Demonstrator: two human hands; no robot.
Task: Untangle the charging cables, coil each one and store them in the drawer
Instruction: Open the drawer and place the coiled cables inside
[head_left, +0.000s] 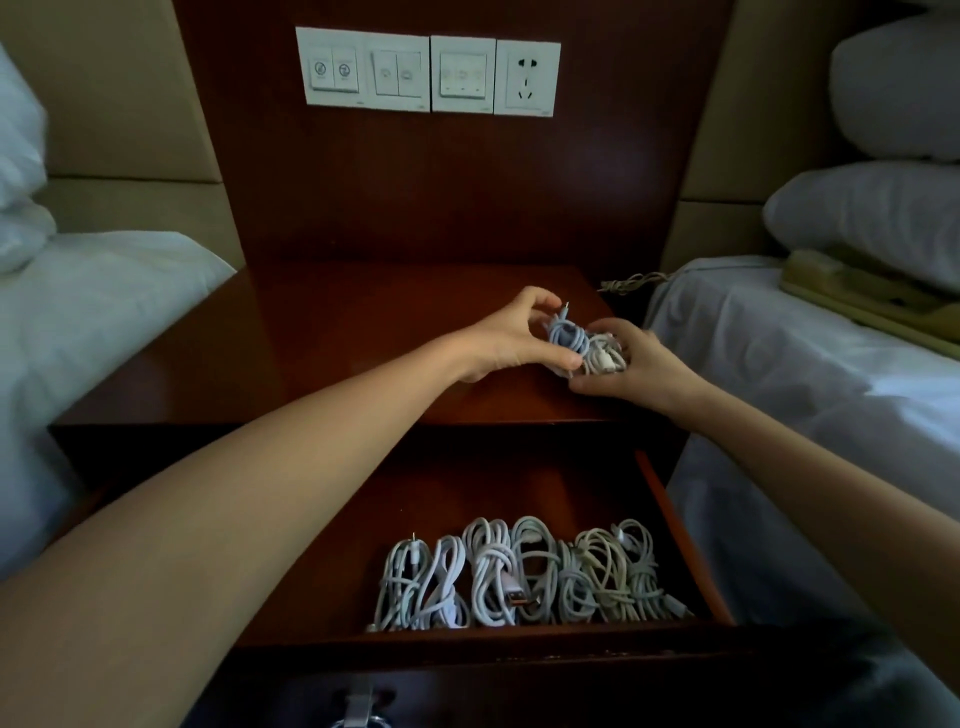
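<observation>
A small bundle of white charging cables (576, 340) sits at the right side of the dark wooden nightstand top (332, 332). My left hand (511, 338) curls round its left side, thumb under and fingers over a pale blue-white coil. My right hand (631, 364) grips the bundle's right side, where a white plug shows. Below, the open drawer (467, 499) holds several coiled white cables (524, 577) lined up along its front edge.
A bed with white sheets (104, 322) flanks the nightstand on the left, another bed (810, 374) with pillows on the right. A beige telephone (857, 291) lies on the right bed, its cord reaching the nightstand. Wall switches and a socket (428, 73) sit above.
</observation>
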